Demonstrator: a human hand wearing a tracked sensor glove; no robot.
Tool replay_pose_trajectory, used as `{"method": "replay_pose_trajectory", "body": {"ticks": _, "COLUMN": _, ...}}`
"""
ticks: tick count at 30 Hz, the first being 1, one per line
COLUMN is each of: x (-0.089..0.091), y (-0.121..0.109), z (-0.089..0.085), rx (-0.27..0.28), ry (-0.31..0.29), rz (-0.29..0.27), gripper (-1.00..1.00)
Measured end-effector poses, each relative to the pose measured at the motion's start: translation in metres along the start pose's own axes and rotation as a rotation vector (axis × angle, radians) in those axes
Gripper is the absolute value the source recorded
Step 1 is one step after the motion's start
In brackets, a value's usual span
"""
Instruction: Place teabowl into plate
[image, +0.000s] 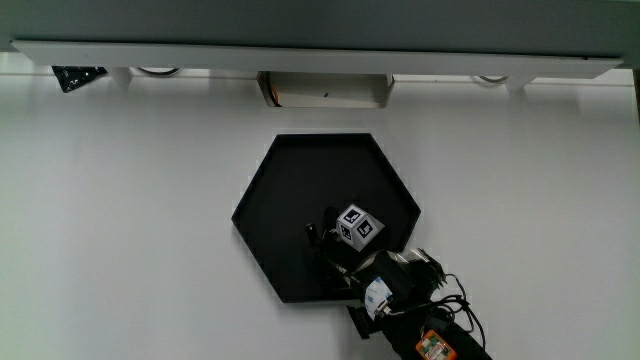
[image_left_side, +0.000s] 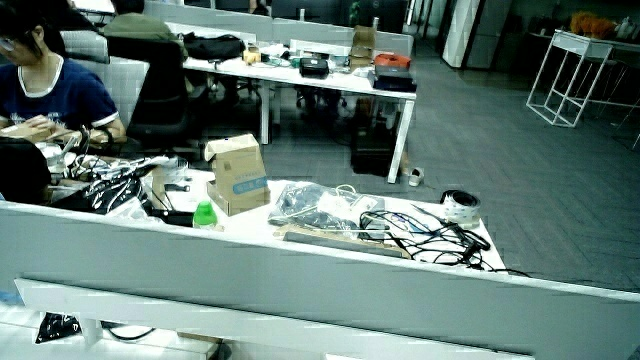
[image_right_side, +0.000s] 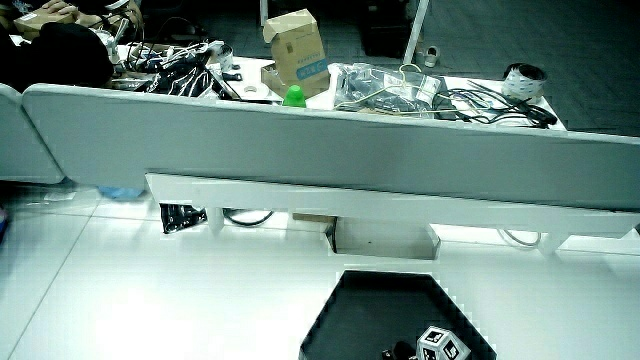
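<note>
A black hexagonal plate lies on the white table, and a side view shows it too. The hand in its black glove hovers over the part of the plate nearest the person. The patterned cube on its back faces up and also shows in a side view. The forearm, with cables on it, reaches in from the table's near edge. I cannot make out a teabowl: anything dark under the hand blends into the glove and the plate.
A low grey partition closes off the table, with a pale box-shaped fitting under it, farther from the person than the plate. A small black patterned object sits at the foot of the partition and shows in both side views.
</note>
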Motion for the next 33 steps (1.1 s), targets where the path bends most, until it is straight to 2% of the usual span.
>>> {"method": "replay_pose_trajectory", "body": {"ticks": 3, "x": -0.002, "y": -0.001, "z": 0.003, "rx": -0.009, "ry": -0.006, "rz": 0.011, "gripper": 0.00}}
{"method": "replay_pose_trajectory", "body": {"ticks": 4, "x": -0.001, "y": 0.001, "z": 0.001, "rx": -0.024, "ry": 0.002, "rz": 0.001, "gripper": 0.00}}
{"method": "replay_pose_trajectory", "body": {"ticks": 5, "x": -0.001, "y": 0.003, "z": -0.002, "rx": -0.026, "ry": 0.011, "rz": 0.011, "gripper": 0.00}}
{"method": "replay_pose_trajectory", "body": {"ticks": 7, "x": -0.001, "y": 0.001, "z": -0.003, "rx": -0.021, "ry": 0.006, "rz": -0.010, "gripper": 0.00}}
{"method": "replay_pose_trajectory", "body": {"ticks": 9, "x": 0.003, "y": 0.004, "z": -0.010, "rx": -0.047, "ry": 0.026, "rz": -0.015, "gripper": 0.00}}
{"method": "replay_pose_trajectory", "body": {"ticks": 11, "x": 0.007, "y": 0.006, "z": -0.015, "rx": -0.054, "ry": 0.058, "rz": -0.019, "gripper": -0.17}}
{"method": "replay_pose_trajectory", "body": {"ticks": 13, "x": 0.009, "y": 0.004, "z": -0.016, "rx": -0.058, "ry": 0.105, "rz": 0.001, "gripper": -0.33}}
{"method": "replay_pose_trajectory", "body": {"ticks": 16, "x": 0.011, "y": 0.002, "z": -0.020, "rx": -0.034, "ry": 0.115, "rz": -0.006, "gripper": -0.58}}
{"method": "replay_pose_trajectory", "body": {"ticks": 17, "x": 0.011, "y": 0.000, "z": -0.021, "rx": -0.033, "ry": 0.136, "rz": 0.007, "gripper": -0.67}}
{"method": "replay_pose_trajectory", "body": {"ticks": 20, "x": 0.015, "y": -0.001, "z": -0.029, "rx": -0.014, "ry": 0.157, "rz": 0.001, "gripper": -0.92}}
{"method": "replay_pose_trajectory", "body": {"ticks": 21, "x": 0.014, "y": -0.007, "z": -0.026, "rx": 0.004, "ry": 0.162, "rz": 0.015, "gripper": -1.00}}
{"method": "replay_pose_trajectory", "body": {"ticks": 29, "x": 0.013, "y": -0.025, "z": -0.022, "rx": 0.114, "ry": 0.212, "rz": 0.037, "gripper": -1.00}}
{"method": "replay_pose_trajectory", "body": {"ticks": 33, "x": 0.019, "y": -0.028, "z": -0.034, "rx": 0.143, "ry": 0.215, "rz": 0.029, "gripper": -1.00}}
